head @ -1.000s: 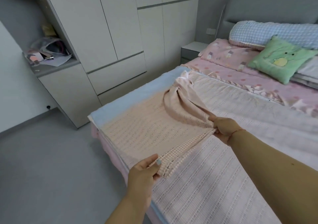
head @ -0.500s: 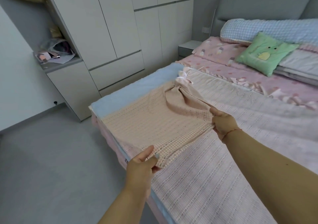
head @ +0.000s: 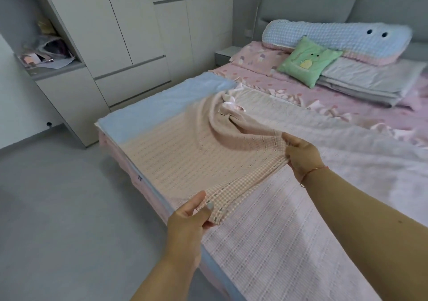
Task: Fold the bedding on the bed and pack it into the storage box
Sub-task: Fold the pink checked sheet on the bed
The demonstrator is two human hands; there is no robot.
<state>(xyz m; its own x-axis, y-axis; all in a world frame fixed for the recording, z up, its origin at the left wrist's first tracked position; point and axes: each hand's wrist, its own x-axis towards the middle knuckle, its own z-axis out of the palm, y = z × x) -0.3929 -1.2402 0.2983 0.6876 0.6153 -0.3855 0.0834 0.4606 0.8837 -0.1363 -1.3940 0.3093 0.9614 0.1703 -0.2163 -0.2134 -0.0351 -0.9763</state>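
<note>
No words, brand names or numbers can be read anywhere in the view. The nearest thing to a sign is a small dark mark on the blue piping of the mattress edge [head: 139, 177], just left of the peach blanket [head: 176, 161]; it is too small and blurred to make out. The green cushion [head: 309, 61], well beyond the blanket toward the headboard, carries a stitched yellow figure with two dark eyes, but no lettering. The papers on the shelf [head: 49, 65], far to the left of the blanket, are too blurred to show any print.
</note>
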